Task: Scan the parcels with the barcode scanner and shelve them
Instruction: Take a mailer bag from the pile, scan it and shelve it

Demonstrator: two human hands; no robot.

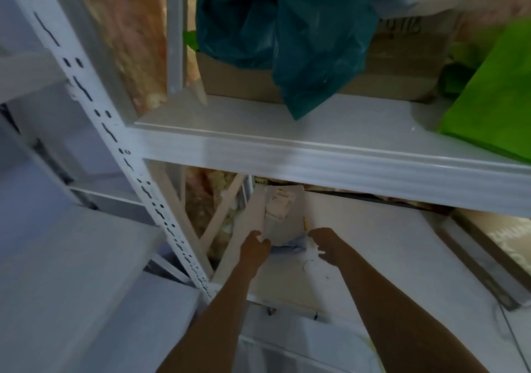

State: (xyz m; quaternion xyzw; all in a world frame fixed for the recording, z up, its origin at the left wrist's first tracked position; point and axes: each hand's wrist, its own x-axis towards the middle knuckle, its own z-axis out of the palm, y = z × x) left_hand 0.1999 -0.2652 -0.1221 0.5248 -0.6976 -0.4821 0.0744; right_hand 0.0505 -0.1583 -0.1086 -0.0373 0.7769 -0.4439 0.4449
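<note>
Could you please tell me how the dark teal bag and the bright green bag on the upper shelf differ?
The dark teal bag is glossy and crumpled, whereas the bright green bag looks matte and flatter. The teal bag sits mid-shelf, draped over a cardboard box with one corner hanging down in front of it; the green bag lies at the right edge, cut off by the frame. Both rest on the upper shelf.

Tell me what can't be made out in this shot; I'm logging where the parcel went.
Head view only:
- White parcel: label text too small and blurred; far end hidden under the upper shelf.
- Cardboard box: teal bag covers its left part.
- Green bag: cut off by the right edge.
- Barcode scanner: not in view.
</note>
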